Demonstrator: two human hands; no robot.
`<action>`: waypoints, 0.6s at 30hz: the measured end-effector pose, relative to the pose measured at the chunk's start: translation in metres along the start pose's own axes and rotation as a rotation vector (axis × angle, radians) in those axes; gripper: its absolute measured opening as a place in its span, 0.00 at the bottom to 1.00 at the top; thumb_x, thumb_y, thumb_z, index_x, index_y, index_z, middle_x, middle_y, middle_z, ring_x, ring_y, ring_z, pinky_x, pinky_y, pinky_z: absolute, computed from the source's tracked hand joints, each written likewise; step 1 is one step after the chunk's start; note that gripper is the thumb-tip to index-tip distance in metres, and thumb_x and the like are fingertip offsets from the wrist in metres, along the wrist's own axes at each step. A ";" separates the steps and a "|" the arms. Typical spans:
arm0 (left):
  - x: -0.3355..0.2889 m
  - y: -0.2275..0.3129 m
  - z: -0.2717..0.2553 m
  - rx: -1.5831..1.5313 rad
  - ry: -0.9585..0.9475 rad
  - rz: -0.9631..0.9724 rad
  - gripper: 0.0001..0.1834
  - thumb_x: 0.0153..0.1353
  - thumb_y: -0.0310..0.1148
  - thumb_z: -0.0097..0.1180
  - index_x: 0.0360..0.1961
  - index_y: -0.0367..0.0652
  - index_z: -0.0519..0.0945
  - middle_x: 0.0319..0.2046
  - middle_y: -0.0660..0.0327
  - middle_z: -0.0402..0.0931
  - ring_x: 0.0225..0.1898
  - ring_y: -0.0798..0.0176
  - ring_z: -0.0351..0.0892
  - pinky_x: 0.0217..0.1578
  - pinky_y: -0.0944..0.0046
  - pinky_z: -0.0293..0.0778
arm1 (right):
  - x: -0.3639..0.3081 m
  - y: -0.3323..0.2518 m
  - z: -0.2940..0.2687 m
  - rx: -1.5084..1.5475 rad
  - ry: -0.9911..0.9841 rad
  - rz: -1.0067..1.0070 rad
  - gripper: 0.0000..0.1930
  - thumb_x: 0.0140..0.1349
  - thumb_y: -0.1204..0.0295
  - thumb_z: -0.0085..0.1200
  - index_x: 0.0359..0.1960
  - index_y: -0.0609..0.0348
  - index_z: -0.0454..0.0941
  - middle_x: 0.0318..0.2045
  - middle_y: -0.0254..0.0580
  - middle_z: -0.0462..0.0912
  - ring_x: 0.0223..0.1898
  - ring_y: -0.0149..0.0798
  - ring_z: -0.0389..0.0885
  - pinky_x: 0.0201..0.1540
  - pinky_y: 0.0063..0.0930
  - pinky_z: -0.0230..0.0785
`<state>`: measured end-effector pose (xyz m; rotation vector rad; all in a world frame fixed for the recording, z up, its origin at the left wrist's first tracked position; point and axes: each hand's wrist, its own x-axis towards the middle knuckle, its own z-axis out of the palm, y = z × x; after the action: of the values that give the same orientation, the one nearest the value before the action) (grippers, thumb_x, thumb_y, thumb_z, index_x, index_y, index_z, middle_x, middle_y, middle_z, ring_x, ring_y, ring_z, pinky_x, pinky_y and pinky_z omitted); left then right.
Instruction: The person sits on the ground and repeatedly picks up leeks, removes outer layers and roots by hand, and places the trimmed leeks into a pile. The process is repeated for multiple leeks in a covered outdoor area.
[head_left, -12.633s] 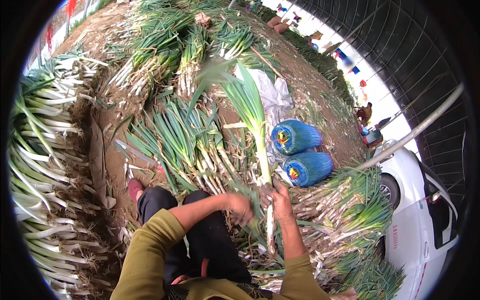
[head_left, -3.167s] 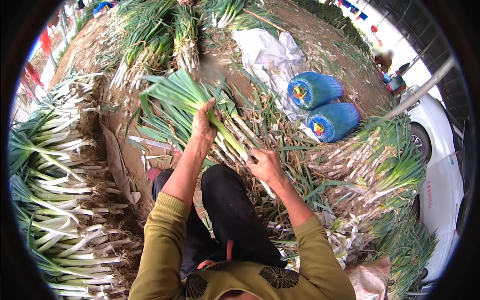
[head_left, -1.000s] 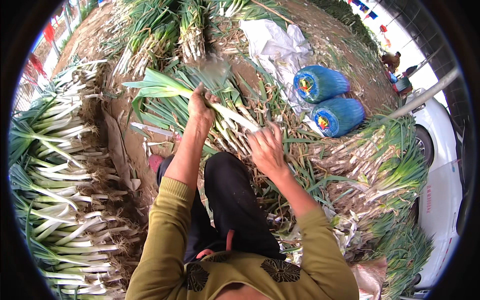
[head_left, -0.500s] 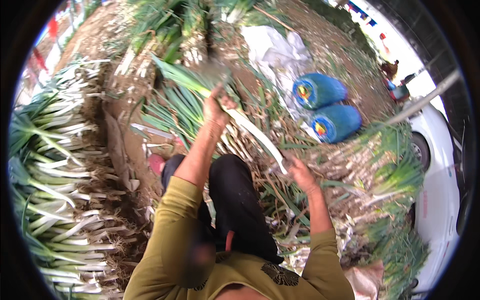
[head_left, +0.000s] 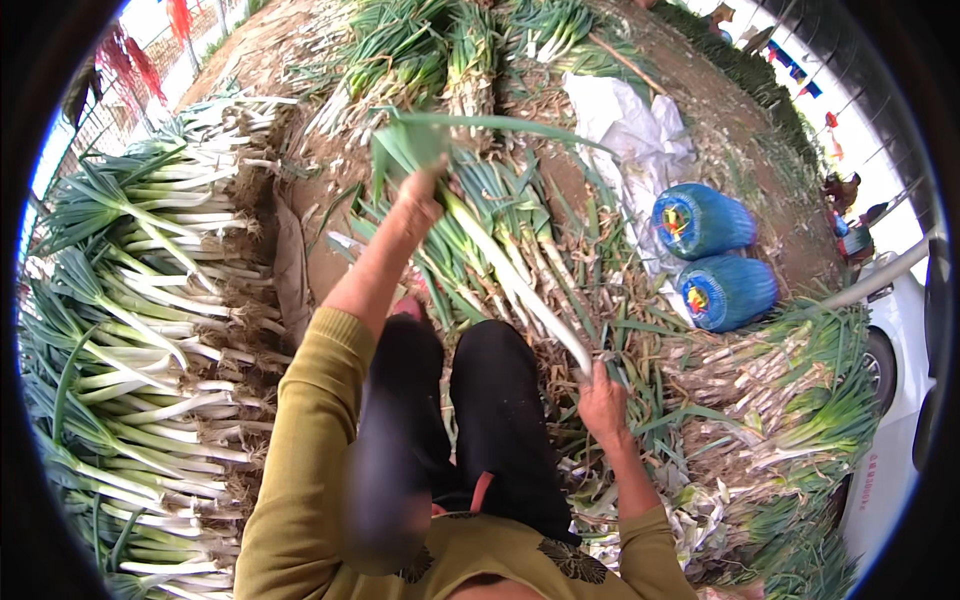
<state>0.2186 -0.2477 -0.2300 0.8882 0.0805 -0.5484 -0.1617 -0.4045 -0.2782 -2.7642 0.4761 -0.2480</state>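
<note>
Brown ground (head_left: pixel 322 268) strewn with scraps fills the middle of the frame, bent round by the lens. Dark netting (head_left: pixel 865 60) arches over the upper right corner, and red cloth (head_left: pixel 140 70) hangs at the upper left. A white car (head_left: pixel 885 480) stands at the right rim, with a pole (head_left: pixel 880 280) slanting across above it.

The leek (head_left: pixel 515 282) lies slantwise in the air across the centre, green leaves toward the upper left and white end toward the lower right. The left hand (head_left: pixel 420 195), above centre, is closed round it just below the leaves; its fingertips are mostly hidden. The right hand (head_left: pixel 603 405), right of centre, grips the white end between thumb and fingers.

Under the leek, in the centre, is a heap (head_left: pixel 548 255) of leeks with browned stalks. Black trousers (head_left: pixel 500 400) show below it, at lower centre. Along the left side runs a stack (head_left: pixel 160 350) of white-stemmed leeks, roots toward the right. Bundles (head_left: pixel 395 60) lie at the top centre. Right of centre are a white sack (head_left: pixel 630 130) and two blue rolls (head_left: pixel 705 220), side by side. Another pile (head_left: pixel 770 400) spreads at the lower right.
</note>
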 end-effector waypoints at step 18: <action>-0.050 -0.188 -0.397 0.120 0.712 -0.584 0.14 0.52 0.44 0.58 0.26 0.44 0.72 0.21 0.58 0.71 0.23 0.57 0.72 0.27 0.53 0.72 | 0.158 0.140 0.239 0.116 -0.637 0.578 0.26 0.54 0.71 0.47 0.57 0.61 0.60 0.53 0.56 0.67 0.51 0.54 0.68 0.54 0.43 0.61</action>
<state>0.1460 -0.0212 -0.6027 1.1489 0.9857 -0.7564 -0.0034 -0.5168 -0.5314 -2.2820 0.9871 0.6876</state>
